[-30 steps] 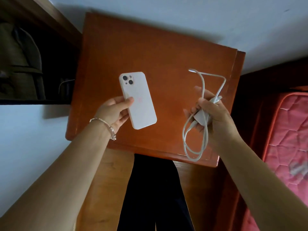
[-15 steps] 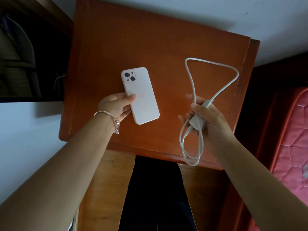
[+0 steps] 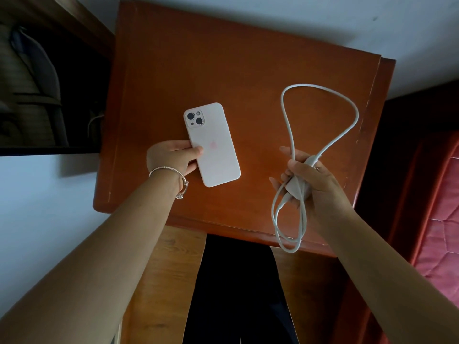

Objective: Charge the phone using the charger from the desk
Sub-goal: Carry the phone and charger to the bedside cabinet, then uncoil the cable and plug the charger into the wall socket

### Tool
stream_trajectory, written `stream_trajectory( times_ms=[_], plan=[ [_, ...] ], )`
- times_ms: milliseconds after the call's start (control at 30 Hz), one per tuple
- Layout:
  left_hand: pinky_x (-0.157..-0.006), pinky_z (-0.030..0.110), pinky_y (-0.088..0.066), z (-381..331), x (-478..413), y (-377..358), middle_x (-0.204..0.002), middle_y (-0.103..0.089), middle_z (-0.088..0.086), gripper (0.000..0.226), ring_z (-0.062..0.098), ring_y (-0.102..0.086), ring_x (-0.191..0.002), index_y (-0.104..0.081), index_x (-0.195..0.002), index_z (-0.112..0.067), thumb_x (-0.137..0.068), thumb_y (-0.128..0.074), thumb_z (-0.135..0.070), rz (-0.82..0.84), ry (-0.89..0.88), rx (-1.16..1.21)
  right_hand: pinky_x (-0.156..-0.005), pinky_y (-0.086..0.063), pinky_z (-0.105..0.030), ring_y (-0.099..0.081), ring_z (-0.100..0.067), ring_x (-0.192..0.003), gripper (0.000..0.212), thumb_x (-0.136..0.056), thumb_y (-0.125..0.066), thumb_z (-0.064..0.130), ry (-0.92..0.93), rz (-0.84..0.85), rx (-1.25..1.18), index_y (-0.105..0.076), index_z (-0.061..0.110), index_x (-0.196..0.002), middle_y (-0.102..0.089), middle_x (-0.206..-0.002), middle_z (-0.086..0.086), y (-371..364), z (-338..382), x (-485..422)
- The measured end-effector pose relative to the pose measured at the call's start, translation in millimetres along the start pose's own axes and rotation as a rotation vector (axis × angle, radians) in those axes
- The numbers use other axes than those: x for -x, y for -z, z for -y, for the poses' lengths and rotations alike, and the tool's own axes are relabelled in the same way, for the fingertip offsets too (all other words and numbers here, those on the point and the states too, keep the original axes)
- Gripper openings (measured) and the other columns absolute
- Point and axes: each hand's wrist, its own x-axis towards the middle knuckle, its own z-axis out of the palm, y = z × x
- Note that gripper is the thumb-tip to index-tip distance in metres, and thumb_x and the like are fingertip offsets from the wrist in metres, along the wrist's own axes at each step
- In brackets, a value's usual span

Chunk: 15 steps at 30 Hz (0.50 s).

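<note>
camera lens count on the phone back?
2. Both sit in the corner block of the phone: one lens nearer the edge, the other diagonally below it. None looks hidden.

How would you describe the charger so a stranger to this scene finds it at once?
Look at the reddish wooden desk. The right hand grips the charger: a white block with a looping white cable, unlike the flat phone in the left hand.

Your left hand (image 3: 171,157) grips the phone (image 3: 213,147) camera-side up over the bench (image 3: 248,58). At 3 o'clock your right hand (image 3: 315,180) clutches the charger (image 3: 296,187), cable (image 3: 310,85) looping toward 12.
</note>
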Motion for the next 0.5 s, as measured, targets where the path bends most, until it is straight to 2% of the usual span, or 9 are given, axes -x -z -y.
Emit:
stream_trajectory(
  times_ms=[200,333,500],
  plan=[
    [-0.070,0.026,-0.055,-0.5,-4.3,-0.2,-0.102,-0.069,0.018,0.025,0.026,-0.068,-0.091,-0.068,-0.098,-0.001,-0.074,-0.072,-0.003,0.008,0.023,-0.015,-0.069,-0.057,-0.033,-0.063,-0.010,-0.061,0.024,-0.074,-0.068,0.011,-0.018,-0.023,0.009,-0.072,0.012,-0.098,-0.062,-0.064,-0.001,2.3,-4.6,0.2],
    [-0.076,0.028,-0.054,-1.2,-5.8,-0.5,-0.104,-0.068,0.021,0.026,0.028,-0.067,-0.094,-0.067,-0.099,-0.001,-0.074,-0.073,-0.006,0.015,0.018,-0.043,-0.071,-0.057,-0.034,-0.063,-0.011,-0.062,0.020,-0.081,-0.064,0.007,-0.017,-0.033,0.014,-0.072,0.011,-0.099,-0.062,-0.065,-0.001,2.2,-7.1,2.1],
    [-0.077,0.030,-0.057,1.5,-7.8,0.1,-0.099,-0.070,0.020,0.030,0.027,-0.069,-0.087,-0.068,-0.099,0.000,-0.070,-0.077,-0.006,-0.033,0.008,-0.050,-0.072,-0.058,-0.034,-0.063,-0.011,-0.061,0.023,-0.080,-0.065,0.008,-0.012,-0.033,0.024,-0.070,0.010,-0.101,-0.063,-0.065,-0.001,-0.3,-9.6,4.4]
  ],
)
